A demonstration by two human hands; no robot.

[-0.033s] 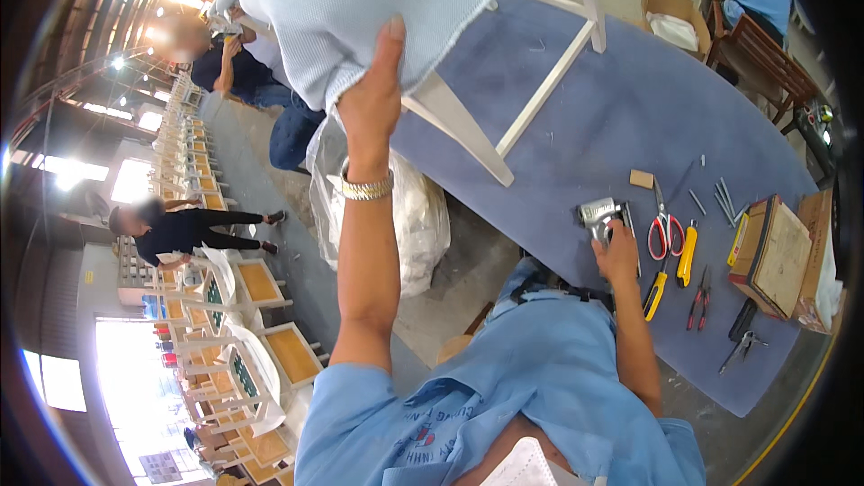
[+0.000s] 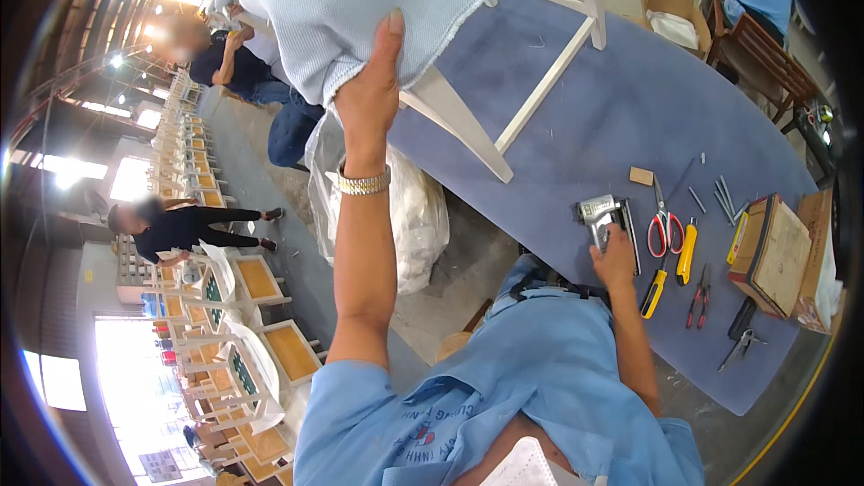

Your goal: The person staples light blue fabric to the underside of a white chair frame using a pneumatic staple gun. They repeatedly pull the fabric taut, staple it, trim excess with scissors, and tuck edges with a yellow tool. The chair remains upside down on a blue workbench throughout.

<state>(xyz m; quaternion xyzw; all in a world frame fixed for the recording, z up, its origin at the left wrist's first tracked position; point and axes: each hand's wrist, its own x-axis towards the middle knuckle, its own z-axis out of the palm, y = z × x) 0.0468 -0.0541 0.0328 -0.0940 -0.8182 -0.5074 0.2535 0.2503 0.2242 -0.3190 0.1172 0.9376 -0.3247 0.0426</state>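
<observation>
My left hand (image 2: 367, 103) is closed on the edge of a light blue fabric (image 2: 351, 4). Its thumb lies on top of the cloth, while the other fingers are hidden behind it. The fabric covers the seat of a white wooden chair (image 2: 461, 123), which lies tipped on the table. Around the handle of a silver staple gun (image 2: 598, 211), my right hand (image 2: 616, 256) is wrapped as the tool rests on the tabletop. The chair's upper part runs out of the picture.
On the blue-grey table (image 2: 612, 117) lie scissors (image 2: 665, 232), a yellow cutter (image 2: 687, 254), a yellow-handled tool (image 2: 654, 294), pliers (image 2: 698, 297) and cardboard boxes (image 2: 770, 247). A plastic bag (image 2: 414, 234) stands beside it. Two people and rows of chairs (image 2: 292, 355) are at left.
My left hand and the cloth have shifted very slightly in the picture. My right hand stays on the staple gun. The person at upper left has raised a hand a little.
</observation>
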